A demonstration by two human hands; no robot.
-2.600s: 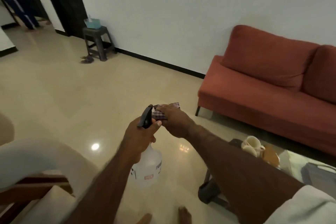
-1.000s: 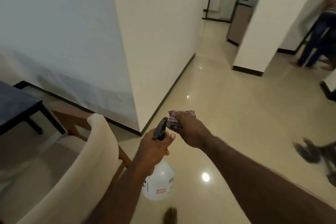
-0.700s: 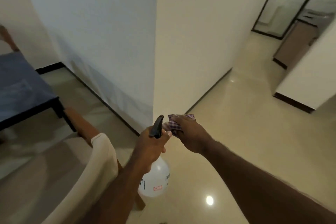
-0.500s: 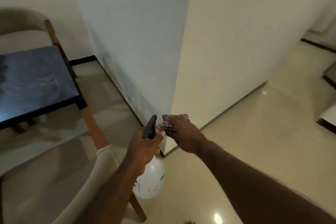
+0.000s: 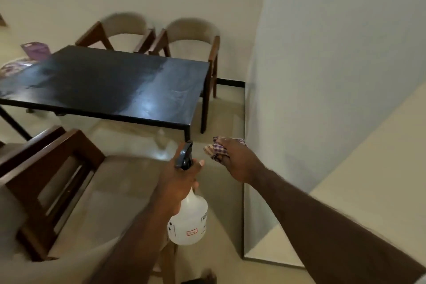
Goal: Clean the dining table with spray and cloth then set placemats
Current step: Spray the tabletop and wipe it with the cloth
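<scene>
Fingers on both hands loaded. Black desk spans left-centre of frame, apart from the hands; two chairs behind it, upper centre. Left hand grips spray bottle at the neck, lower centre. Right hand clutches checked cloth just right of the nozzle.

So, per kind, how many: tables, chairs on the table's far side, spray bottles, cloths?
Table: 1
Far-side chairs: 2
Spray bottle: 1
Cloth: 1
Total: 5
</scene>
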